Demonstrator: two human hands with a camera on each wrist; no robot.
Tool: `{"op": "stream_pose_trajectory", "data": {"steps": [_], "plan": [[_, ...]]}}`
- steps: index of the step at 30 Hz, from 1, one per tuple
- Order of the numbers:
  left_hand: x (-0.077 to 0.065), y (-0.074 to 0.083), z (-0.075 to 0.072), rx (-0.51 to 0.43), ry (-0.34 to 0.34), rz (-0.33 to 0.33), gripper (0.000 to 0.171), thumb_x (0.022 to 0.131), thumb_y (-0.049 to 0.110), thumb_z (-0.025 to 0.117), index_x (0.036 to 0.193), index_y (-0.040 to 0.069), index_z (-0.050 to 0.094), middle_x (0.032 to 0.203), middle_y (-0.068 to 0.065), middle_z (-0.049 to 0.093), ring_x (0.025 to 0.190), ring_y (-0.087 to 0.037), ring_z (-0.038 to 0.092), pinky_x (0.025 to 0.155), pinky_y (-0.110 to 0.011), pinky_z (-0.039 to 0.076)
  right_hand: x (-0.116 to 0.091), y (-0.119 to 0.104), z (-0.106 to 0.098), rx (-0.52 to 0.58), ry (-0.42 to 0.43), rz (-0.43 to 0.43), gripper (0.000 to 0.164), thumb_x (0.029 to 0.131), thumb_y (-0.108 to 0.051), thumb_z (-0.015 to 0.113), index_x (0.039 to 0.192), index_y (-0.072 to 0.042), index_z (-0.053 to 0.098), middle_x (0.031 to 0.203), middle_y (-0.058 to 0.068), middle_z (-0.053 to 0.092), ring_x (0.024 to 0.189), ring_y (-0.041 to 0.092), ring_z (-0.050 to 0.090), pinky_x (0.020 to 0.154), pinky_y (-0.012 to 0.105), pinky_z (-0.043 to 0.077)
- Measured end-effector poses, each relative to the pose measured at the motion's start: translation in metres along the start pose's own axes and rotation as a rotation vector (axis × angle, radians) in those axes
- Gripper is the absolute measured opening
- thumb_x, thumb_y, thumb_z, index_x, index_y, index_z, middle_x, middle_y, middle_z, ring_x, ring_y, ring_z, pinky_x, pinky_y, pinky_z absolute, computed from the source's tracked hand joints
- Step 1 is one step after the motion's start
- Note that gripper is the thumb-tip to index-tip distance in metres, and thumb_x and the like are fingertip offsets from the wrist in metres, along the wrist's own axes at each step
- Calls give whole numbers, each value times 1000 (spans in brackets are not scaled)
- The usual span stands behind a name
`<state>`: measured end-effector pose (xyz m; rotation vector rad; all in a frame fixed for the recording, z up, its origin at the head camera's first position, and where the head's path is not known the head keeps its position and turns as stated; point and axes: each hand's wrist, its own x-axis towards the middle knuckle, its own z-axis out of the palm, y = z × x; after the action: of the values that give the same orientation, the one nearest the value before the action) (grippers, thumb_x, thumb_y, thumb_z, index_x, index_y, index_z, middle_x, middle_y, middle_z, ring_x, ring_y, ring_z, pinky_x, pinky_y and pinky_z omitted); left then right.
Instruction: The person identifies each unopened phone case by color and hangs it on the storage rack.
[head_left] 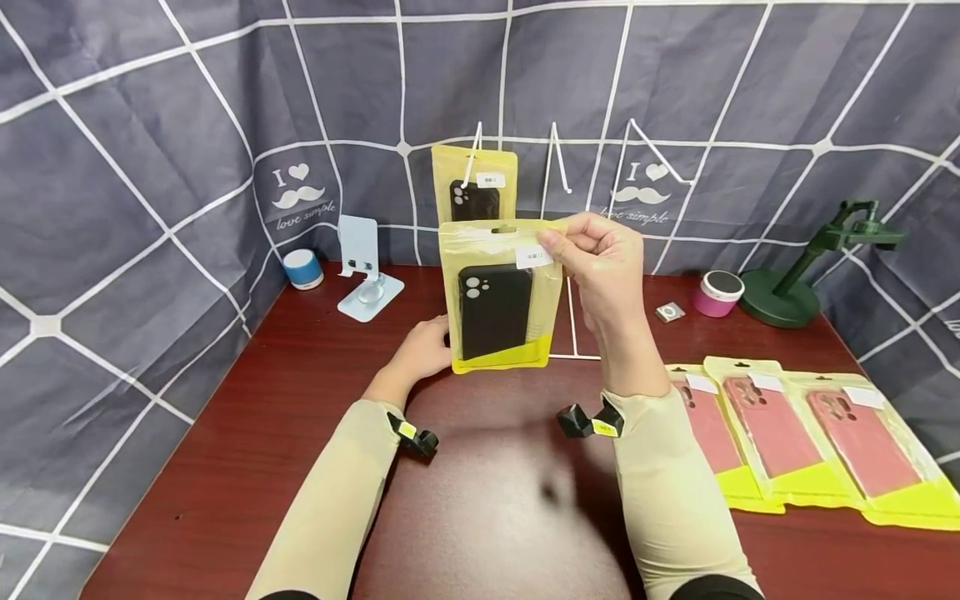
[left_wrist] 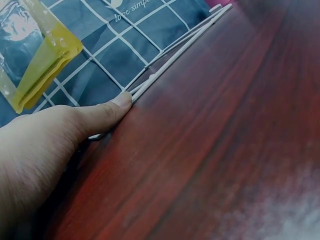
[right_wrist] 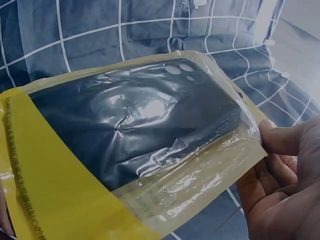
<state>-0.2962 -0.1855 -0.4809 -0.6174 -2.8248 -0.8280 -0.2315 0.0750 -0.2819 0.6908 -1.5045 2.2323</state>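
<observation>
My right hand (head_left: 611,262) pinches the top right corner of a clear-and-yellow pouch with a black phone case (head_left: 495,308) inside, held upright in front of the white wire display rack (head_left: 577,357). The right wrist view shows the thumb and fingers of that hand on the pouch's edge. Behind it, a similar pouch with a black phone case (head_left: 486,204) hangs on the rack's left hook, its lower part hidden. Low at the rack's left side, my left hand (head_left: 423,348) grips the base, its thumb on the wire (left_wrist: 180,53) and its other fingers hidden.
Three pouches with pink phone cases (head_left: 776,425) lie overlapping at the right. A light-blue phone stand (head_left: 362,250) and a blue speaker (head_left: 303,269) stand at the back left. Back right are a pink speaker (head_left: 716,300), a small square item (head_left: 670,312) and a green stand (head_left: 783,297).
</observation>
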Motion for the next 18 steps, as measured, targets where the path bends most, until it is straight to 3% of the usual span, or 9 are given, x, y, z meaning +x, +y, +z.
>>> {"op": "stream_pose_trajectory", "data": {"steps": [9,15,18], "plan": [[-1,-7,0,27,36,36,38,89,41,69,115,15,70,114,-4,70,107,-21,66,94,-39,53,10,5,19,-5,28,5,16,82,11,74,74,-2,72,64,5,70,51,9,57,48,18,43],[-5,0,1,-262,57,-133,56,70,54,88,116,30,66,108,12,68,104,-11,61,96,-39,50,20,7,39,-32,66,-9,9,83,3,79,77,3,72,65,8,69,51,11,54,48,19,40],[-3,3,2,-266,47,-113,66,70,61,85,124,35,59,113,15,61,110,-7,54,101,-38,47,26,10,47,-31,85,7,9,83,0,80,79,3,72,67,8,69,52,12,56,48,19,42]]}}
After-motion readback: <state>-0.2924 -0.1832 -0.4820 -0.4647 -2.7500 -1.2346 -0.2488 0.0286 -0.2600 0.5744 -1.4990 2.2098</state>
